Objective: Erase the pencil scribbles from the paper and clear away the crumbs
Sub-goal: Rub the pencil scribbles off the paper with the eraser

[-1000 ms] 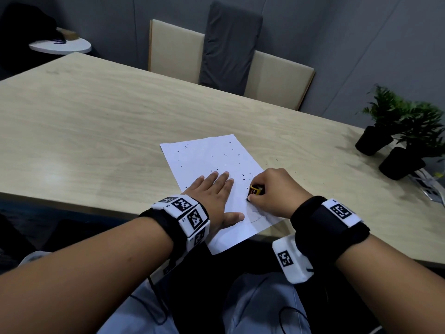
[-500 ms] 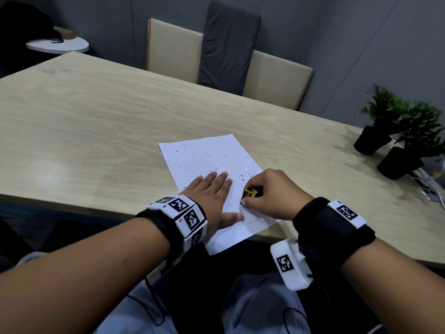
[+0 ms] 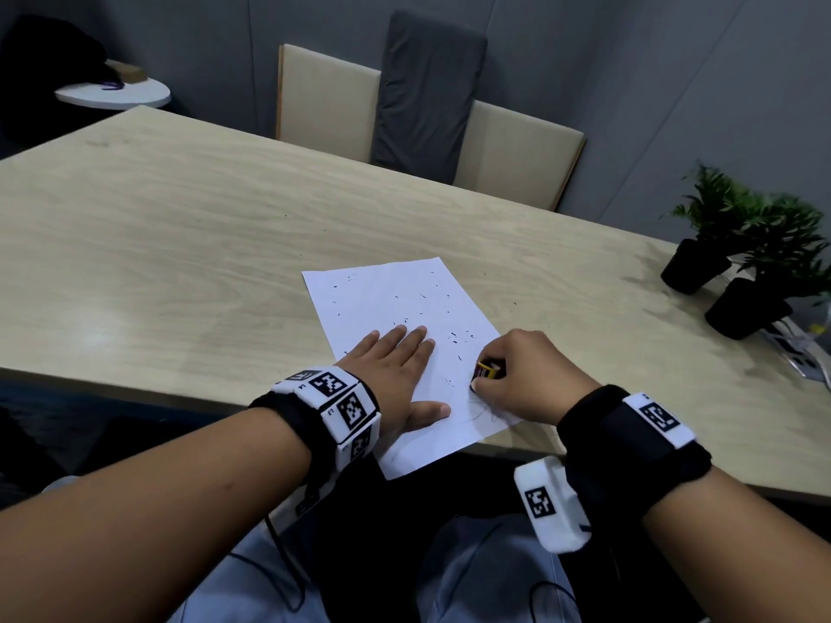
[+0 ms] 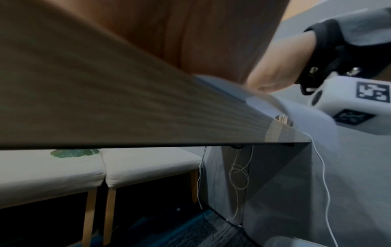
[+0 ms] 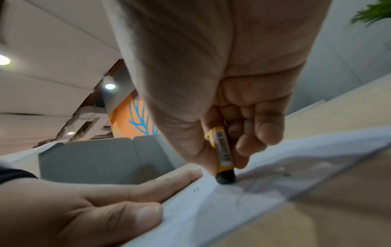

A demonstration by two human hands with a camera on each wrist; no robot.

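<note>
The white sheet of paper (image 3: 395, 326) is lying on the pale wooden table (image 3: 180, 227), with its near corner hanging over the table edge toward you. I judge it thin, light and easy to crease or tear, so it is needing a flat hold and not a pinch. Your left hand (image 3: 395, 375) is giving this: the fingers are lying straight and spread on the sheet, with the thumb (image 5: 118, 217) near the front edge, holding nothing. Your right hand (image 3: 526, 379) is curling around the small eraser in a yellow sleeve (image 5: 222, 150); thumb and fingers are pinching the sleeve, and the dark tip (image 5: 225, 178) is touching the paper just beside your left thumb. The eraser is looking firm, so I think a hold low on the sleeve is giving you control. The faint pencil scribbles (image 3: 483, 409) are lying under and near the tip, close to the table edge. The dark crumbs (image 3: 454, 339) are scattering over the far part of the sheet, beyond your fingertips, and a few are sitting on the table.
</note>
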